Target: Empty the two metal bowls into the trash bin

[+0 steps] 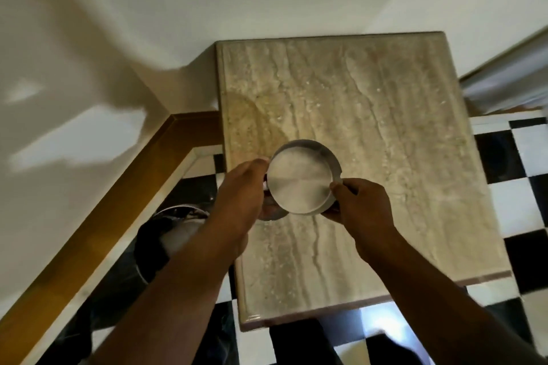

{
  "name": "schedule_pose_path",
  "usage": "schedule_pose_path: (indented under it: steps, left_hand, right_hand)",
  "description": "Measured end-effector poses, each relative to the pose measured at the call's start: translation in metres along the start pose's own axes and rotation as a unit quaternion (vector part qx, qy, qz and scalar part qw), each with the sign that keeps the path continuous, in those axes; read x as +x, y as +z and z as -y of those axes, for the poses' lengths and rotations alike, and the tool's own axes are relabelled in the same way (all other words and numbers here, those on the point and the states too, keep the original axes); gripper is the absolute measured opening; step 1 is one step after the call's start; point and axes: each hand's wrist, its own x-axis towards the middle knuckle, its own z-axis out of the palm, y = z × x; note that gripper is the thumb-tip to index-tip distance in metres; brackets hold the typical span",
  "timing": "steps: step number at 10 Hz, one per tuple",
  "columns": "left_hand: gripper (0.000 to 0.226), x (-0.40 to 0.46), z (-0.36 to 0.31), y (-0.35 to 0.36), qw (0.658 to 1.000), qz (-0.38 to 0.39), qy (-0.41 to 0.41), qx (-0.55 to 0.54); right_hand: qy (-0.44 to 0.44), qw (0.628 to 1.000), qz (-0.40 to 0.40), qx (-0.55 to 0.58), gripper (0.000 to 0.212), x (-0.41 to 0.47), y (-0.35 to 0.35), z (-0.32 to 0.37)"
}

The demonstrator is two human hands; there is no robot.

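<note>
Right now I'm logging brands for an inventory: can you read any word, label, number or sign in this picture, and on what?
None: no text shows anywhere.
Bowl, held by left hand and right hand: plain metal, blurred, no marking seen.
Table: bare stone, no label.
Bin: mostly hidden by the arm, nothing readable.

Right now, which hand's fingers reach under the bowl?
The left hand: its fingers curl beneath the metal bowl at the left side. The right hand only pinches the rim on the opposite side.
</note>
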Motion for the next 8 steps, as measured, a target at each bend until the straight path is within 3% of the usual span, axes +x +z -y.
schedule_pose_path:
  steps: [2, 4, 5, 7, 8]
  left_hand:
    - [0.017, 0.016, 0.015, 0.073, 0.999, 0.009, 0.013, 0.03]
    - [0.022, 0.033, 0.032, 0.103, 0.998, 0.003, -0.008, 0.058]
    - [0.011, 0.036, 0.035, 0.111, 0.998, -0.009, -0.027, 0.061]
    - [0.028, 0.033, 0.027, 0.113, 0.997, -0.006, -0.044, 0.07]
    - [0.018, 0.023, 0.022, 0.098, 0.993, 0.0, -0.019, 0.121]
  right_hand:
    - [0.033, 0.999, -0.025, -0.001, 0.029, 0.047, -0.049, -0.019]
    - [0.062, 0.998, -0.022, -0.024, 0.028, 0.083, -0.064, -0.042]
    - [0.069, 0.996, -0.021, -0.049, 0.021, 0.09, -0.062, -0.053]
    - [0.04, 0.993, 0.003, -0.114, 0.024, 0.093, -0.055, -0.054]
    - [0.038, 0.989, 0.005, -0.142, 0.028, 0.082, -0.057, -0.046]
